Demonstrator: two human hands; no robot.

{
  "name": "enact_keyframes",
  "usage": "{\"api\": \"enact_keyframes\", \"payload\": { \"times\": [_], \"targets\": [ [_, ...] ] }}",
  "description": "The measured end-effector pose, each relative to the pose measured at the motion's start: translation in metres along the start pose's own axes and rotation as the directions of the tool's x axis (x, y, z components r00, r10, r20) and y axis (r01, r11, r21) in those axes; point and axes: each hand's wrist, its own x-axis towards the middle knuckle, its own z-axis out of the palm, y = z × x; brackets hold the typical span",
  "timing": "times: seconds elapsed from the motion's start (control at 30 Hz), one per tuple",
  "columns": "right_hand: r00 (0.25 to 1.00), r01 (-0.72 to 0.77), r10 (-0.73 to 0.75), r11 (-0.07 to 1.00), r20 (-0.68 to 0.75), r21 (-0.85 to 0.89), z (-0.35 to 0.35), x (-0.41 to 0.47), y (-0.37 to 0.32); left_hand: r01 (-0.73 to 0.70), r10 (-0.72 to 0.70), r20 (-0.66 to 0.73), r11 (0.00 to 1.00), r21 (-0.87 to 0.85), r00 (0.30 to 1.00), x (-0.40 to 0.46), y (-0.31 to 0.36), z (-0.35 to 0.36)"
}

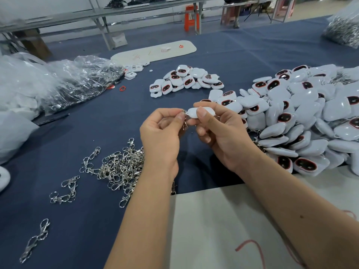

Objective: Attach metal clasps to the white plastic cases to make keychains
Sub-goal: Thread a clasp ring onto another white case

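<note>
Far left: crumpled clear plastic bags (64, 82) on the blue table cloth (93, 121). Nearer, a loose heap of metal clasps (120, 169) lies by the left forearm, a few strays trailing off toward the table's near-left corner. Centre, above the cloth: left hand (162, 133) pinches a clasp (185, 121) between thumb and fingertips, the hook end dangling below the pinch. Right hand (221, 136) grips one white plastic case (202, 113), thumb on top and fingers curled under, its end turned toward the clasp. The two parts touch at the case's corner; whether the ring is already threaded through the loop cannot be told, fingers hide the joint. Judgement: step in hand is the threading. Best done by keeping the case steady, working the ring's split onto the loop with the left fingertips, then rotating it fully on before letting go. Right: big pile of cases (303, 121), some showing clasps at their edges, likely finished; a smaller pile (186, 80) sits beyond the hands.
</note>
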Motion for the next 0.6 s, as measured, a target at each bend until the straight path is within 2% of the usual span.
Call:
{"api": "enact_keyframes", "payload": {
  "times": [0.1,0.17,0.23,0.33,0.4,0.47,0.53,0.6],
  "targets": [
    [1.0,-0.004,0.003,0.999,-0.021,-0.037,0.002,-0.001,0.0,-0.168,0.171,0.007,0.958,0.231,0.985,0.004,-0.002,-0.004],
    [0.999,-0.006,0.004,0.998,-0.044,-0.063,0.002,-0.001,0.0,-0.33,0.322,0.097,0.826,0.458,0.942,0.005,-0.001,-0.007],
    [0.998,-0.006,0.0,0.996,-0.068,-0.088,0.003,-0.001,0.001,-0.451,0.417,0.203,0.675,0.584,0.886,0.004,-0.001,-0.01],
    [0.995,-0.002,-0.012,0.991,-0.103,-0.132,0.003,-0.001,0.001,-0.537,0.447,0.325,0.522,0.662,0.834,0.005,-0.002,-0.014],
    [0.992,-0.007,-0.013,0.987,-0.127,-0.159,0.003,0.0,0.002,-0.55,0.422,0.374,0.457,0.699,0.826,0.006,-0.001,-0.015],
    [0.991,-0.003,-0.018,0.987,-0.131,-0.16,0.004,-0.001,0.002,-0.526,0.407,0.35,0.498,0.689,0.844,0.005,-0.002,-0.013],
    [0.995,0.005,-0.016,0.995,-0.103,-0.102,0.003,0.0,0.001,-0.395,0.351,0.192,0.714,0.578,0.916,0.003,-0.004,-0.009],
    [0.998,0.002,-0.004,1.0,-0.062,-0.024,0.002,0.0,-0.002,-0.15,0.148,0.031,0.933,0.326,0.988,0.002,-0.004,-0.004]
  ]
}}
